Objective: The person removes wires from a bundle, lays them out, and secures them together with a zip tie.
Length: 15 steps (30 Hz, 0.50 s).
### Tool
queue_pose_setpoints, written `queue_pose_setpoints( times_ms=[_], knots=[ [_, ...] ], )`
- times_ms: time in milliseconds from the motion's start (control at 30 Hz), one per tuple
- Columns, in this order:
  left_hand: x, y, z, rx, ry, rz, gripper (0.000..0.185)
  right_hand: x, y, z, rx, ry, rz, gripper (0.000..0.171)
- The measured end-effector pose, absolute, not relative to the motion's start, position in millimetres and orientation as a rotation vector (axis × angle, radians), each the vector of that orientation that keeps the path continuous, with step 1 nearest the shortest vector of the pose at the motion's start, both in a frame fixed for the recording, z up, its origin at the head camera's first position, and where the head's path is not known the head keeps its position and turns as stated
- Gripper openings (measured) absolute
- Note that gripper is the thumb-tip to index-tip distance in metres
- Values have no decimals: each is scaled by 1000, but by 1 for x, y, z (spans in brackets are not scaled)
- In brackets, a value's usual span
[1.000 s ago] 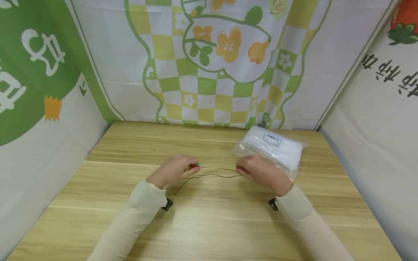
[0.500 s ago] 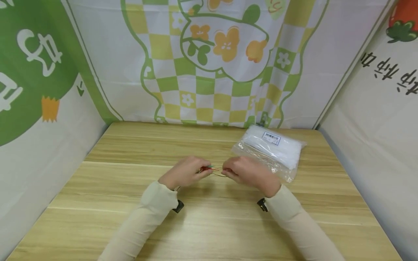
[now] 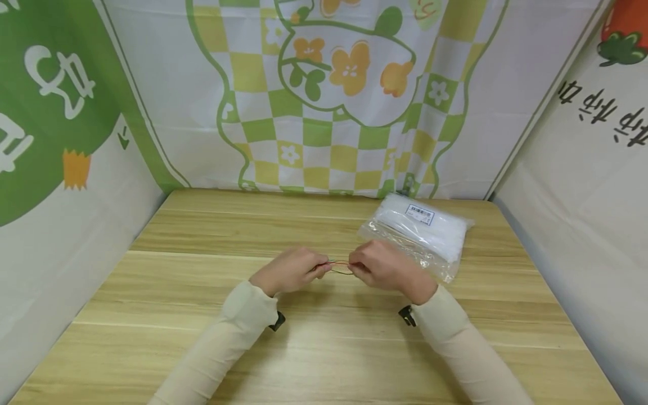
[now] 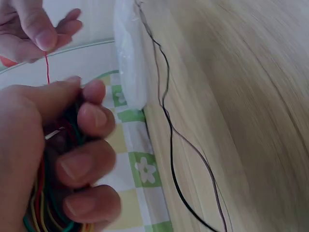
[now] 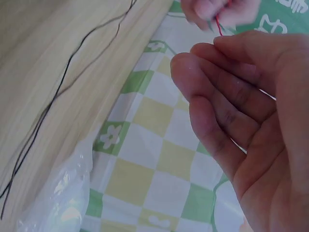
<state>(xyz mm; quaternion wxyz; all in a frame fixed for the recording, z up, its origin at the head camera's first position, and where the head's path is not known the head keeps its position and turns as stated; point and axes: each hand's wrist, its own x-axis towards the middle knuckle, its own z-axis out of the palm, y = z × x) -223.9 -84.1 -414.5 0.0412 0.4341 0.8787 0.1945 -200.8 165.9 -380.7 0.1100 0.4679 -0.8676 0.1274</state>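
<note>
My left hand [image 3: 291, 271] grips a bundle of thin coloured wires [image 4: 41, 210], red, yellow and green among them, its fingers curled round them in the left wrist view. Close by on the right, my right hand [image 3: 388, 270] pinches a red wire [image 4: 48, 70] between thumb and forefinger. That wire spans the short gap between the hands, held above the table. A black wire [image 4: 172, 145] and a brownish wire [image 4: 200, 157] hang loosely below, crossing each other. Most of the bundle is hidden inside the left palm.
Behind my right hand lies a clear plastic bag [image 3: 420, 222] of white material with a barcode label. The wooden table [image 3: 324, 349] reaches back to a patterned curtain [image 3: 324, 140], with printed cloth walls on both sides.
Both hands have drawn together over the table, the left moving right and the right moving left. The dark wires stretched to the right hand earlier; now it pinches the red wire.
</note>
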Motion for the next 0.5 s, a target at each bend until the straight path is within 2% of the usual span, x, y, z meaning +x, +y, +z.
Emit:
queue_pose_setpoints(
  times_ms=[333,500],
  knots=[
    [-222,-81,-417,1247,2588,606,30,-199,162,-386,1306,-2496,250,18],
    [-221,-76,-417,1253,2567,629,33,-199,160,-388,1292,-2481,206,25]
  ],
)
